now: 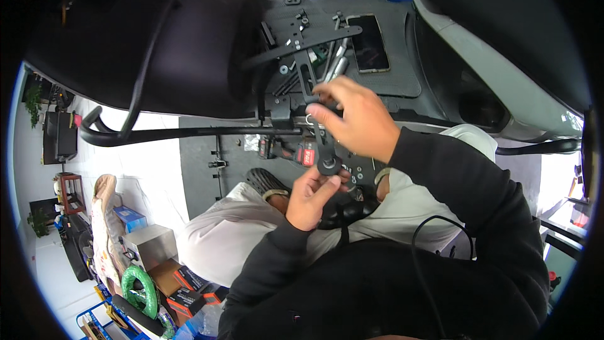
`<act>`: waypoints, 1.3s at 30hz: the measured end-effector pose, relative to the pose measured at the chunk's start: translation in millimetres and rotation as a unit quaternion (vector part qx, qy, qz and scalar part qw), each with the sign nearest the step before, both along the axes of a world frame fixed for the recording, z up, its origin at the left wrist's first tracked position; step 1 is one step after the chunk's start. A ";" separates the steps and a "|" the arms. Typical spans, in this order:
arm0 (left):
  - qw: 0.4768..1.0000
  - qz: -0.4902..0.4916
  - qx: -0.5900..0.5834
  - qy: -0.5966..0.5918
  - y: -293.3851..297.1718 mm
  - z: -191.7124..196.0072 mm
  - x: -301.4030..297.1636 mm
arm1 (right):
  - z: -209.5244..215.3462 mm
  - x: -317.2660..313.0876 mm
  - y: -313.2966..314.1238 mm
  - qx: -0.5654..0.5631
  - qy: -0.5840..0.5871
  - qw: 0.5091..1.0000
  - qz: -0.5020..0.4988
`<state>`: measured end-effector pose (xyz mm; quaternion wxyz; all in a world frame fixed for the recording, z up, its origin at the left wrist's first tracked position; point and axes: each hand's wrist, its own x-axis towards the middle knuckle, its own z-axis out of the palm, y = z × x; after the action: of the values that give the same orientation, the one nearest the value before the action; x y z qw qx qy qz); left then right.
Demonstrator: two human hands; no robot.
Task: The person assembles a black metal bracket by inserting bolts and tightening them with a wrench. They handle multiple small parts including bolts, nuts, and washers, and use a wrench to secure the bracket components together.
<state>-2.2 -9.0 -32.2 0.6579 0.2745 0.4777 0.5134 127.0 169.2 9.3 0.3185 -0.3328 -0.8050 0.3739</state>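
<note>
My left hand (308, 200) is closed, thumb and fingers pinching a flat black bracket at its round disc end (329, 164). A bolt or nut shows at the disc's centre. Above it, my right hand (357, 116) has thumb and index finger curled at the lower end of a slotted black metal bracket (306, 74). A small shiny ring shows by the thumb. The slotted piece meets a long black bar (314, 43) that crosses at a slant; whether the two brackets are joined is hidden by my fingers.
The scooter footboard (399, 79) carries a phone (370, 44), sockets and loose bolts. A black tubular bar (207, 131) runs along its near side. On the floor lie a red-and-black power tool (306, 153) and several washers (359, 169). Boxes (187, 301) stand at lower left.
</note>
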 end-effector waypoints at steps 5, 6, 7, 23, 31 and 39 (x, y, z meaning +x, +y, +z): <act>0.989 0.004 -0.071 -0.133 8.4 -4.7 4.7 | -12.4 -29.5 45.0 -0.156 -0.115 0.980 -0.051; 0.988 -0.005 -0.080 -0.130 10.3 -7.3 5.0 | -16.2 -36.5 49.3 -0.193 -0.126 0.972 -0.052; 0.988 -0.004 -0.100 -0.120 11.0 -9.7 6.1 | -20.1 -42.3 52.8 -0.240 -0.136 0.960 -0.040; 0.991 0.013 -0.126 -0.045 15.9 -24.6 28.2 | -33.8 -79.5 45.2 -0.181 -0.174 0.962 -0.111; 0.983 0.071 -0.038 0.164 16.2 -20.4 40.2 | -21.1 -86.0 40.6 -0.257 0.031 0.957 -0.128; 0.916 -0.197 -0.008 0.350 46.0 56.7 -18.6 | 69.1 -64.5 32.2 -0.327 0.320 0.889 -0.028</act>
<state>-20.8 37.0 24.5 0.5385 0.5200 0.6180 0.2401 62.5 201.4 78.4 0.4423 -0.3032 -0.4815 0.6933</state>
